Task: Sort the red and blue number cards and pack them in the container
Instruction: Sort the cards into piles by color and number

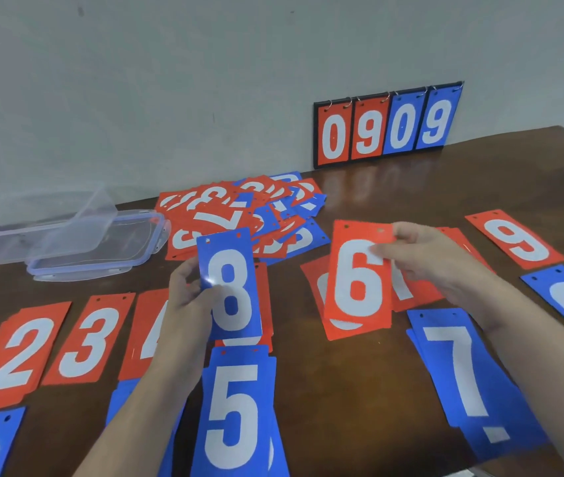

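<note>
Blue 5 [236, 411] and blue 7 [463, 380] piles nearest; sorting under way.
Left hand [187, 297] fingers pinched a blue 8 [230, 284]; right hand [435, 259] fingers gripped a red 6 [359, 277] over the red 6 pile [334, 327]. Unsorted heap [239, 215] lay mid-desk [359, 390], the container [50, 228] open at the left, empty. Next, probably: drop the 6 square on its pile, then start a blue 8 place.

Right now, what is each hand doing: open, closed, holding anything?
Left hand: closed on the blue 8 card, held up.
Right hand: closed on the top edge of the red 6 card.
</note>
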A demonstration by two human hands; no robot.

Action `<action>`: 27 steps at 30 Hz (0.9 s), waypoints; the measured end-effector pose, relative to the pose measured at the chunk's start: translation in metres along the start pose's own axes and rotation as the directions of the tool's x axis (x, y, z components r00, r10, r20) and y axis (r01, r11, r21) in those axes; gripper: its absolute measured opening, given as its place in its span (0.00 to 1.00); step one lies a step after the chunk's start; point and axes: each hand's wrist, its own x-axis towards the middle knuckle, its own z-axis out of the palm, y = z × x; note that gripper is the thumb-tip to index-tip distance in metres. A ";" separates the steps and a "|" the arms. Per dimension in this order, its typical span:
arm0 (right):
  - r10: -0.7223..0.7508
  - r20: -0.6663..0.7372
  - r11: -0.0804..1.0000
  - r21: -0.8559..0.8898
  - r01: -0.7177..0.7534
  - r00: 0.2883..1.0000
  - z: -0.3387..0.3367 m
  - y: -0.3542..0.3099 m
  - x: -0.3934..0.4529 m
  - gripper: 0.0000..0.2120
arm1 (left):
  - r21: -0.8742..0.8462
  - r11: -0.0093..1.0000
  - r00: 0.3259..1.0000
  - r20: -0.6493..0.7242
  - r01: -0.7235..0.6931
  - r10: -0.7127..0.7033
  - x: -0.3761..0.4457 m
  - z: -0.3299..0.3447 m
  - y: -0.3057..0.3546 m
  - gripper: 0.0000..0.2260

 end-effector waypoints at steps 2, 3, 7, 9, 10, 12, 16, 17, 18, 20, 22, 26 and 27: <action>-0.018 0.063 0.995 -0.097 0.024 0.998 0.019 -0.004 0.011 0.04 | -0.006 1.000 1.000 0.004 0.003 -0.003 0.000 -0.001 0.000 0.16; -0.031 0.092 0.991 -0.124 0.042 0.995 0.028 -0.005 0.017 0.05 | -0.002 1.000 1.000 0.007 -0.001 0.001 0.000 -0.001 -0.001 0.16; -0.137 0.110 0.824 -0.539 0.175 0.985 0.055 0.006 0.041 0.14 | 0.005 1.000 0.999 0.020 -0.025 0.025 -0.001 0.000 -0.001 0.19; -0.215 0.096 0.676 -0.704 0.219 0.972 0.059 0.013 0.047 0.23 | -0.007 0.999 0.999 0.038 -0.035 0.035 -0.001 0.000 0.000 0.23; -0.252 0.088 0.639 -0.733 0.234 0.964 0.059 0.017 0.049 0.28 | -0.020 0.999 0.997 0.059 -0.039 0.040 -0.001 0.001 0.000 0.26; -0.315 0.072 0.640 -0.721 0.267 0.946 0.054 0.020 0.050 0.31 | -0.040 0.998 0.992 0.114 -0.044 0.048 0.000 0.004 0.000 0.32; -0.349 0.019 0.743 -0.604 0.289 0.937 0.027 0.025 0.044 0.24 | 0.005 1.000 0.985 0.174 -0.021 0.020 0.006 0.022 0.000 0.39; -0.353 -0.005 0.766 -0.576 0.285 0.936 0.018 0.028 0.042 0.22 | 0.027 0.999 0.983 0.182 -0.019 0.014 0.008 0.028 0.000 0.39; -0.358 -0.035 0.788 -0.548 0.282 0.933 0.008 0.031 0.039 0.20 | 0.047 0.999 0.980 0.198 -0.019 0.010 0.010 0.036 0.001 0.38; -0.360 -0.107 0.828 -0.495 0.264 0.927 -0.014 0.038 0.032 0.17 | 0.065 0.998 0.968 0.253 -0.023 0.006 0.013 0.053 0.001 0.34; -0.340 -0.189 0.863 -0.452 0.226 0.921 -0.040 0.045 0.022 0.15 | 0.046 0.999 0.951 0.310 -0.009 -0.005 0.012 0.075 0.002 0.28; -0.287 -0.324 0.918 -0.360 0.163 0.901 -0.091 0.062 -0.003 0.13 | 0.065 0.998 0.905 0.425 -0.001 -0.027 0.004 0.118 0.000 0.19; -0.284 -0.363 0.924 -0.351 0.152 0.887 -0.102 0.067 -0.010 0.13 | 0.080 0.997 0.894 0.447 0.003 -0.039 0.001 0.130 0.001 0.17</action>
